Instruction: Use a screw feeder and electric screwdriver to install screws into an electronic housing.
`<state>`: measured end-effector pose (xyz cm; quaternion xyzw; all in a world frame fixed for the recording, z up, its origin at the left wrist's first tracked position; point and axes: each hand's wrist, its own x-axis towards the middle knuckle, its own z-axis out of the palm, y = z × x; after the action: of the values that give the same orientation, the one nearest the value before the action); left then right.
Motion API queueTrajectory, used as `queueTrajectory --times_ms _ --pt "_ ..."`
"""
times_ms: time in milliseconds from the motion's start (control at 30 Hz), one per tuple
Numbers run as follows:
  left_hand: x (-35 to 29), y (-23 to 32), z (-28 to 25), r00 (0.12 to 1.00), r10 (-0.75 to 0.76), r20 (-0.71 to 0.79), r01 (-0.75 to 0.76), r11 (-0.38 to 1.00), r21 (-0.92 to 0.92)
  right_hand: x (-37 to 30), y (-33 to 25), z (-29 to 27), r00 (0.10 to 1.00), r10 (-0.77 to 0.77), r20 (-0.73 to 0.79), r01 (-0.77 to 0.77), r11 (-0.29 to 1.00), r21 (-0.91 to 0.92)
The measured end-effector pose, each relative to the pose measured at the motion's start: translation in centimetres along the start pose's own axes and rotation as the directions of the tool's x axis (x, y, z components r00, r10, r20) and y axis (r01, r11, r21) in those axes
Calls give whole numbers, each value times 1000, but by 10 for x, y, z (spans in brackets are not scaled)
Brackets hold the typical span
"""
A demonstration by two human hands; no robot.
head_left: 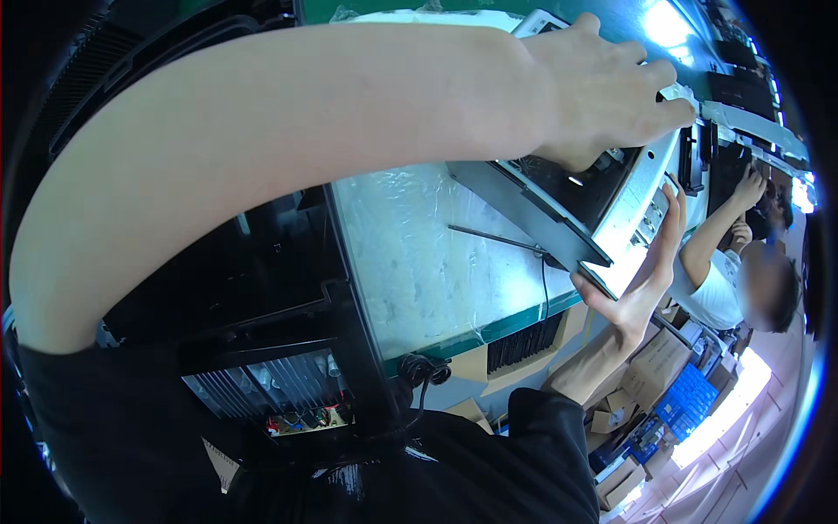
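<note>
A silver-grey metal chassis (646, 201) with a dark inside is tilted over the table's right part. My left arm reaches across the view, and my left hand (602, 96) bends over the chassis's upper side, the thumb dipping toward the dark inside. What lies under that palm is hidden. On the near corner, my right hand (642, 284) clasps the chassis, thumb on the bottom edge and fingers along the right side. Beside the chassis, a thin dark rod (496, 235) lies with a cable hanging from its end.
Clear plastic film over a white pad (419, 262) covers the green-edged table (515, 321). A large black housing (262, 271) with exposed metal fins stands at my left. Another person (724, 271) works at the right. Cartons (656, 367) and a blue crate (687, 402) stand behind.
</note>
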<state>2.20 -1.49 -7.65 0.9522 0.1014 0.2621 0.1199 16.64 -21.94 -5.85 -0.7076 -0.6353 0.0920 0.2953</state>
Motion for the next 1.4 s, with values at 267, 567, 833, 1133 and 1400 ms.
queueTrajectory --times_ms 267,567,833,1133,1400 --pt "5 -5 -19 983 36 178 -30 999 -32 -12 4 3 996 85 -23 -82 989 123" --pt "-6 -10 -31 986 9 166 0 998 -59 -16 15 6 997 23 -75 -12 988 156" --pt "-2 -10 -60 975 69 212 -79 996 39 -19 18 38 996 78 -52 -63 970 236" --pt "-4 15 -22 970 38 241 -80 982 169 -44 10 52 951 308 15 -303 924 233" --pt "-6 2 -27 978 45 204 -33 997 -64 -93 -1 52 355 868 -348 -795 476 376"
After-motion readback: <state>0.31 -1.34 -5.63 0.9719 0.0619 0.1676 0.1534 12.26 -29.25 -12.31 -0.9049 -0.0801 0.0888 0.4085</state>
